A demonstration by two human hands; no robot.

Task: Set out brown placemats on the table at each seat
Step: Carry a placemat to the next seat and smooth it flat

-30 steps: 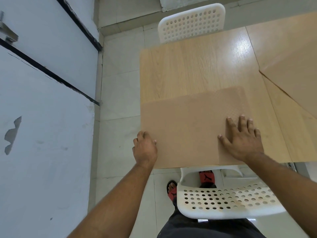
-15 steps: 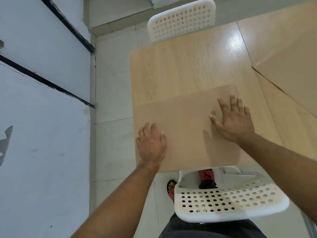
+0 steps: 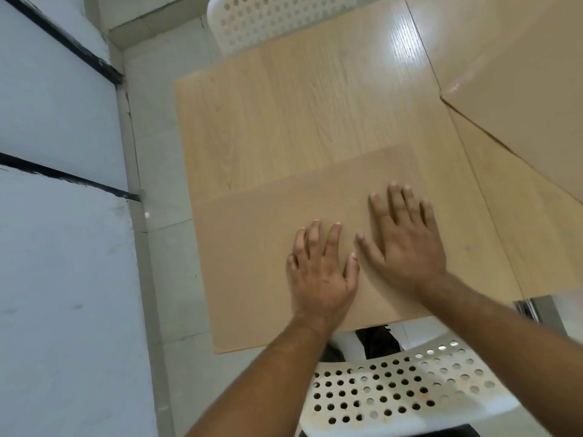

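Note:
A brown placemat (image 3: pixel 252 247) lies flat on the near end of the light wooden table (image 3: pixel 284 105), its near edge along the table's front edge. My left hand (image 3: pixel 318 272) rests palm down on the mat's middle, fingers spread. My right hand (image 3: pixel 403 244) lies flat beside it on the mat's right part, fingers apart. Neither hand grips anything. A second brown placemat (image 3: pixel 530 99) lies at the right on the table, partly cut off by the frame edge.
A white perforated chair (image 3: pixel 403 392) stands just in front of me under the table's near edge. Another white chair (image 3: pixel 277 17) stands at the far end. A pale wall (image 3: pixel 56 279) with black bars runs along the left, with a strip of tiled floor (image 3: pixel 157 152) between.
Both hands slid inward across the mat: the left from its left edge to the middle, the right leftward and closer to it. They now lie side by side.

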